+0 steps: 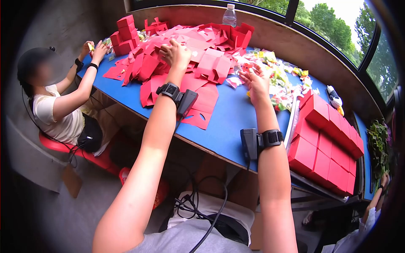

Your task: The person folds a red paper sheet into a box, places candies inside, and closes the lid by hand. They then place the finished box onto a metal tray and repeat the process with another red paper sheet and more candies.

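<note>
My left hand (176, 55) is raised over a heap of red cardboard box blanks (185, 42), its fingers loosely bent and apart, with nothing visible in it. Some blanks are flat, others partly folded; one flat blank with slots (202, 103) lies at the near edge of the heap. To the right, my right hand (256, 83) hovers at the near side of a spread of small wrapped sweets (280, 80). Its fingers are half curled and apart, and I see nothing held. A pinkish wrapped piece (234, 82) lies just left of it on the blue tabletop (225, 126).
Folded red boxes (322, 147) stand in rows on a tray at the right. More boxes (125, 36) are stacked at the far left, near a co-worker (55, 99) handling small items. A plastic bottle (229, 16) stands by the window. Another person's hand (384, 182) shows at far right.
</note>
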